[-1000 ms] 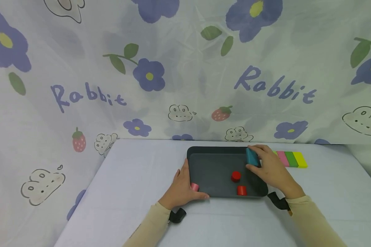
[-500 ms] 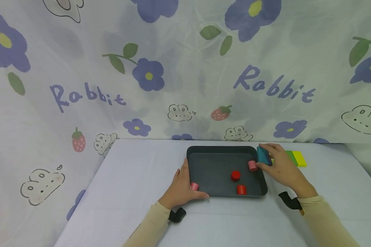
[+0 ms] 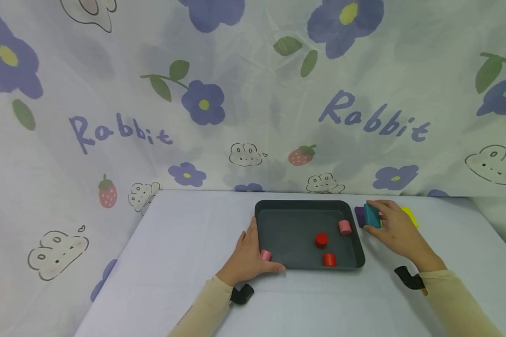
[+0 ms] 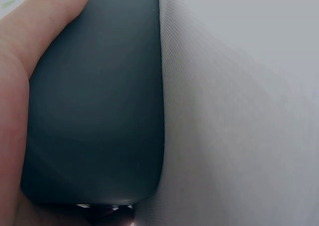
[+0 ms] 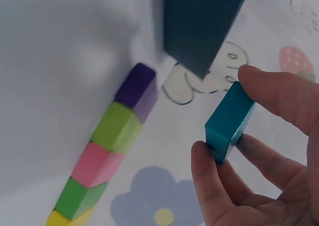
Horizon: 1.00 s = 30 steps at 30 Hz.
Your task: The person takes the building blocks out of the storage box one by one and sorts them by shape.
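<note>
Head view, left hand (image 3: 249, 257) spread wide against dark tray (image 3: 291, 234), right hand (image 3: 398, 231) angled leftward, pinching teal block (image 3: 372, 216) beside tray

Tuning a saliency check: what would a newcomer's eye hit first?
Probably the teal block pinched in the right hand, just right of the dark tray. Next, the red cylinders in the tray's right half. Behind the white table, purple flowers on the backdrop also stand out.

Behind the left fingers (image 3: 252, 232), a cream sleeve (image 3: 204, 306) ends at the wrist, a thin dark line (image 3: 185, 314) along it; a curved black piece (image 3: 242, 294) juts out on the thumb side. Behind the right fingers (image 3: 381, 205), a matching cream sleeve (image 3: 457, 302) has a similar black piece (image 3: 409, 279) and an orange-yellow bit (image 3: 424, 292).
</note>
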Motion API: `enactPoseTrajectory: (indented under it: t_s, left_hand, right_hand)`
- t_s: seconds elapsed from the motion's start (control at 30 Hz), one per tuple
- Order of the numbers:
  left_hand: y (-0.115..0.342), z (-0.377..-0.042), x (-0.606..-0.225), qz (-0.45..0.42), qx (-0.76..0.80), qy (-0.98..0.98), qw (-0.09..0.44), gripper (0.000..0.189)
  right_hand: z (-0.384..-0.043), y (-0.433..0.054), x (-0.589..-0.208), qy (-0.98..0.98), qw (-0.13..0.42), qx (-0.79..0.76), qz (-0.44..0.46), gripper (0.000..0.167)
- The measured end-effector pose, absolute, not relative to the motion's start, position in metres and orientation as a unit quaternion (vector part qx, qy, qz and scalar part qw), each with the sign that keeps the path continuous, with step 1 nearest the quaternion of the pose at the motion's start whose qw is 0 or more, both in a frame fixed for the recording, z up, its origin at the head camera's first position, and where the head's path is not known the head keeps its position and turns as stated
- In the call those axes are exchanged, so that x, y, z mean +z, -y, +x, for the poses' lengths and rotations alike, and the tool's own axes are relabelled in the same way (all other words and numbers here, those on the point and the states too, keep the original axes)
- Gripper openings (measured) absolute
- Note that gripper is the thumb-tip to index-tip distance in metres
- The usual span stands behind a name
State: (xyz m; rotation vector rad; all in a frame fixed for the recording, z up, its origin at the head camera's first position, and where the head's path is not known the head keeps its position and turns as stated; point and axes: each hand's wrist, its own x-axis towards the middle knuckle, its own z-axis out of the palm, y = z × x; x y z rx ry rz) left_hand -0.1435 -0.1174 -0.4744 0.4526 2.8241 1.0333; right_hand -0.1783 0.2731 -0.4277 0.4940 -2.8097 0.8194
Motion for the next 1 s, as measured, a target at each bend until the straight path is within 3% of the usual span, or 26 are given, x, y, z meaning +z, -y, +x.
enactPoseTrajectory:
  t_s: [0.3, 1.0]
  left_hand:
    - [0.117, -0.142, -0.473, 0.147, 0.342, -0.927, 0.049, 0.148]
    - [0.116, -0.142, -0.471, 0.146, 0.343, -0.927, 0.051, 0.147]
  right_hand:
    - [-0.181, -0.296, -0.437, 0.947, 0.113, 0.25, 0.169, 0.064]
    - [-0.195, -0.353, -0.449, 0.959, 0.066, 0.237, 0.139, 0.067]
